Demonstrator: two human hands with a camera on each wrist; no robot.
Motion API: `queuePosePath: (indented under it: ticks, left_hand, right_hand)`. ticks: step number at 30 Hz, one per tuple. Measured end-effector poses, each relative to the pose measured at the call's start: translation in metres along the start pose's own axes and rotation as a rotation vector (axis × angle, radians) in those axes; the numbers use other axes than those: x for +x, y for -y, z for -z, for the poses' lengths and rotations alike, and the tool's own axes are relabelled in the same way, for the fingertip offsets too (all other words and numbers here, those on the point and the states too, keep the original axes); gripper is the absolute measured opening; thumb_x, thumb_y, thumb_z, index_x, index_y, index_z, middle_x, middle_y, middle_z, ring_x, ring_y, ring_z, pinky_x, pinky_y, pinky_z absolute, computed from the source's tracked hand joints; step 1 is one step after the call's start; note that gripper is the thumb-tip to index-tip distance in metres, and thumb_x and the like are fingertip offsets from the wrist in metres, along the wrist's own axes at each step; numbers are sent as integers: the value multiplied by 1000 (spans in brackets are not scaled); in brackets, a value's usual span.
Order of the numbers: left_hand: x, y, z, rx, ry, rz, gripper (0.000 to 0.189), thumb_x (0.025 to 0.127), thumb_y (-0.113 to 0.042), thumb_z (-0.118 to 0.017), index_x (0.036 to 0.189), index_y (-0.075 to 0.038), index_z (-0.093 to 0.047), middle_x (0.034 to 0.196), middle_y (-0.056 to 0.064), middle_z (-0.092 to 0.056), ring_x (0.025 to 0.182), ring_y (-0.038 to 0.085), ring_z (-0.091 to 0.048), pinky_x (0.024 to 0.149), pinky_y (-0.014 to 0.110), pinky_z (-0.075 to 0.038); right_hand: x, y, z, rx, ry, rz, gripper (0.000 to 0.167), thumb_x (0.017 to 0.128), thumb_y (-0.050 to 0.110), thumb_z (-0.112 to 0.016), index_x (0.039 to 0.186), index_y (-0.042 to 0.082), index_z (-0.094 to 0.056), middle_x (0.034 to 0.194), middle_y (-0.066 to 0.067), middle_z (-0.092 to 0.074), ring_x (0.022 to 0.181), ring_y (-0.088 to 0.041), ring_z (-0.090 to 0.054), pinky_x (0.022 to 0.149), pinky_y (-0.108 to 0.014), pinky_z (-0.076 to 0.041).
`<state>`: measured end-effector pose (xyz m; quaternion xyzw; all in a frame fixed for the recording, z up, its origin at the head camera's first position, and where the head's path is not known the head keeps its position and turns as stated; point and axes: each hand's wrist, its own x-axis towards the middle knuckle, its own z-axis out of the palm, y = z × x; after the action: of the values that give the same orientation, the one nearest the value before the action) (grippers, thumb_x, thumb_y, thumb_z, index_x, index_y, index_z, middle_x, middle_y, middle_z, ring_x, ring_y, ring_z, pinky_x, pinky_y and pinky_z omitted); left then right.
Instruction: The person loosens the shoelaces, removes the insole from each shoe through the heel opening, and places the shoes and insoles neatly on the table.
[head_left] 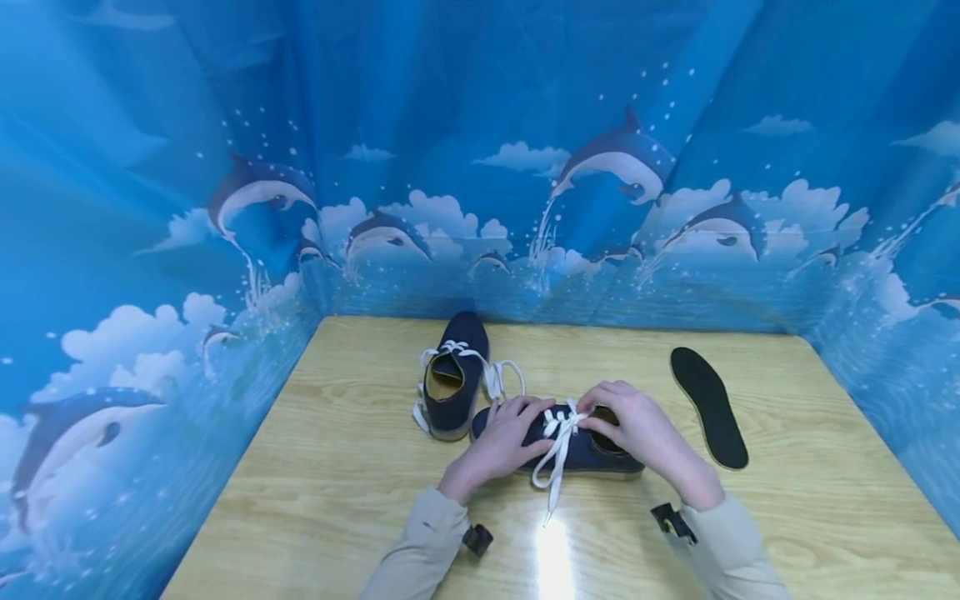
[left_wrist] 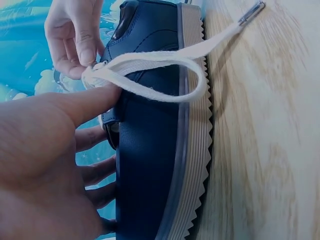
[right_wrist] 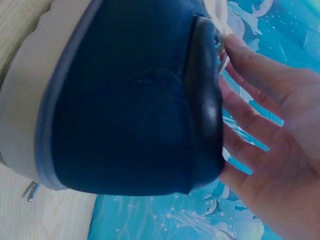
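Observation:
A dark blue lace-up shoe with a pale ridged sole lies sideways on the table, toe to the left. Its white shoelace is tied in a bow, with a loop and a tipped end hanging over the near side. My left hand rests over the front of the shoe, thumb beside the bow. At the knot, thumb and index finger of my right hand pinch the shoelace; its other fingers lie along the collar. The far loop is mostly hidden by the hands.
A matching shoe stands just behind on the left, toe toward the back, its white laces loose at the sides. A black insole lies on the wooden table to the right. A dolphin-printed curtain encloses the back and sides.

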<state>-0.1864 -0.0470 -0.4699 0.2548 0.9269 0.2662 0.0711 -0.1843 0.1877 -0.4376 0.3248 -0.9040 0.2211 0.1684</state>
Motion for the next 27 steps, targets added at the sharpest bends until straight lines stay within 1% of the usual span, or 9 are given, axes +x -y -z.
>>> queuePosePath:
  ticks: [1,5,8,12,19,24,27]
  left_hand:
    - [0,-1,0,15,-2,-3,62,101,-39,-63,156,-24,-40,152,9,-45,144,31,-37,122,63,-15]
    - [-2,-3,-5,127,-13,-28,61,103,-40,-58,158,-25,-36,153,10,-43,144,33,-38,119,65,-23]
    - [-4,-6,-8,193,-16,-40,59,105,-41,-54,159,-28,-33,157,10,-40,146,34,-35,118,67,-24]
    - [-5,-10,-8,207,-12,-30,57,106,-39,-51,160,-28,-32,162,10,-35,150,35,-30,119,68,-21]
    - [-2,-10,-10,220,-17,-9,58,107,-39,-49,160,-30,-30,162,10,-34,150,32,-30,119,67,-21]
    - [-2,-9,-11,217,-24,-14,57,107,-38,-50,160,-29,-31,161,9,-35,149,30,-31,119,67,-21]
    - [-2,-8,-11,217,-33,-22,57,106,-37,-51,159,-29,-32,160,9,-36,148,31,-32,119,67,-21]
  right_hand:
    - [0,0,-1,-3,-7,3,18,81,17,-85,92,18,-71,89,8,-68,85,-16,-66,71,-35,-58]
    - [-2,0,-5,-15,-35,27,20,77,15,-87,86,18,-69,87,8,-65,81,-16,-62,67,-32,-56]
    - [-2,0,-7,-19,-57,54,22,76,11,-87,85,17,-68,85,7,-63,78,-16,-60,65,-30,-54]
    - [-1,0,-8,-8,-65,76,24,78,7,-85,86,16,-65,85,8,-62,79,-13,-59,65,-29,-54]
    - [1,0,-6,-29,-68,86,24,79,7,-83,86,17,-62,85,9,-61,81,-11,-57,66,-31,-53]
    - [1,-2,-1,-81,-81,106,24,79,9,-84,84,17,-62,84,8,-64,80,-14,-58,67,-33,-53]
    - [1,-5,5,-124,-110,106,24,77,10,-84,84,17,-63,85,7,-65,82,-17,-61,68,-36,-53]
